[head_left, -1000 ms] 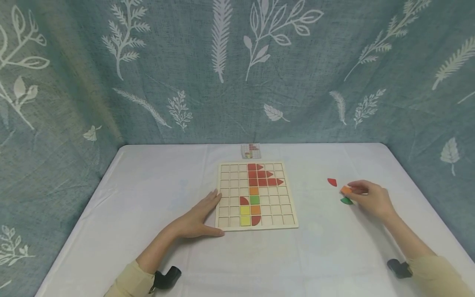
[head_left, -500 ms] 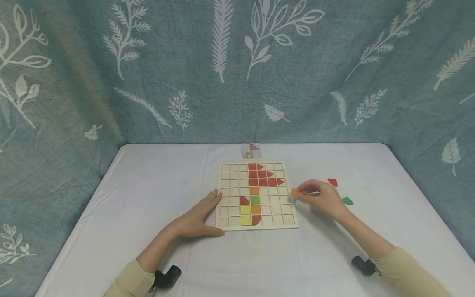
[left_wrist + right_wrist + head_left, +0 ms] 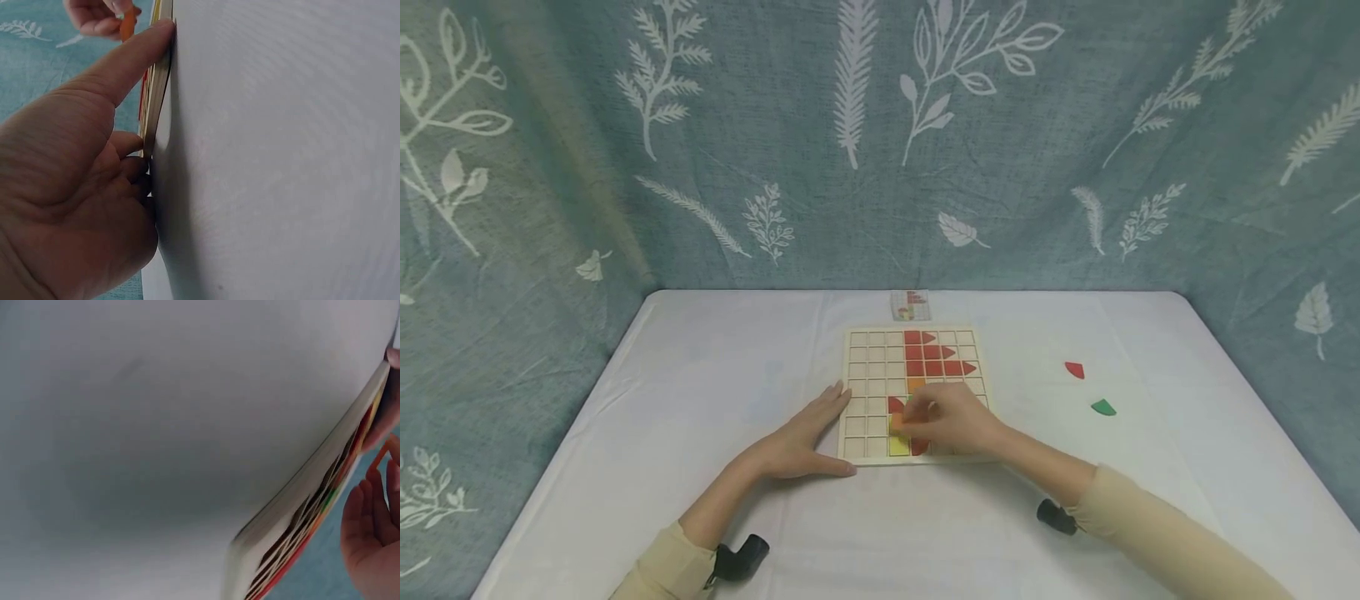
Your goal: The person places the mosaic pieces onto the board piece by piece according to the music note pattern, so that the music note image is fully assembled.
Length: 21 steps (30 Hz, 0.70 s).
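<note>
My right hand [image 3: 955, 417] pinches an orange tile [image 3: 897, 423] between thumb and fingers, over the lower middle of the wooden grid board [image 3: 865, 358]. In the left wrist view the orange tile [image 3: 128, 24] shows above the board's edge. My left hand [image 3: 797, 433] lies spread along the board's left side, fingertips and thumb at its edge. Set in the board are red squares and triangles [image 3: 925, 367] at the top, an orange square [image 3: 916, 385], a red quarter-round [image 3: 896, 405] and a yellow square [image 3: 898, 447]. My right hand hides part of the pattern.
To the right on the white tablecloth lie a red quarter-round piece [image 3: 1075, 369] and a green one [image 3: 1103, 407]. A small pattern card [image 3: 911, 305] sits behind the board. A blue-green leaf-patterned curtain [image 3: 820, 208] hangs around the table's back and sides.
My right hand has lifted the orange tile from beside the loose pieces and carried it left over the board. My left hand stays at the board's edge.
</note>
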Motion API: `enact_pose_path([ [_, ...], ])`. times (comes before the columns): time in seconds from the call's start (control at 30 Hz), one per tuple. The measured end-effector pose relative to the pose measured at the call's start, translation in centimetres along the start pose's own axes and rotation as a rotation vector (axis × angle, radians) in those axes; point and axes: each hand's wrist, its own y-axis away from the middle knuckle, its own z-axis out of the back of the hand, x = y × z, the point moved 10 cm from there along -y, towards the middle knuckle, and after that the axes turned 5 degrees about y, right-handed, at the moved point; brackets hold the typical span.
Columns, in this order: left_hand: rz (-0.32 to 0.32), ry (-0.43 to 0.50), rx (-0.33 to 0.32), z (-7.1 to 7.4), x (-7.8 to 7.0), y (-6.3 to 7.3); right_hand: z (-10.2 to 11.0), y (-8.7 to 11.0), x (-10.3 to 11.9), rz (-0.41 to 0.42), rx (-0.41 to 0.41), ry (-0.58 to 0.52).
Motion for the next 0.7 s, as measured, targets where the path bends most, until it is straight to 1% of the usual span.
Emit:
enact_pose_path([
  [0.17, 0.003, 0.009, 0.014, -0.1, 0.0, -0.1, -1.4, -1.3, 1.9, 0.126, 0.029, 0.082],
  [0.27, -0.001, 0.008, 0.02, -0.1, 0.0, -0.1, -1.8, -1.7, 2.5, 0.164, 0.023, 0.145],
  [0.4, -0.013, 0.01, 0.021, 0.0, 0.0, -0.1, -2.1, -2.1, 2.7, 0.164, 0.03, 0.185],
  [0.57, -0.022, 0.016, 0.019, 0.1, 0.0, 0.0, -2.3, -2.4, 2.9, 0.171, 0.048, 0.188],
  [0.7, -0.014, 0.013, 0.02, 0.1, 0.1, -0.1, -2.0, -2.2, 2.8, 0.167, 0.051, 0.179],
])
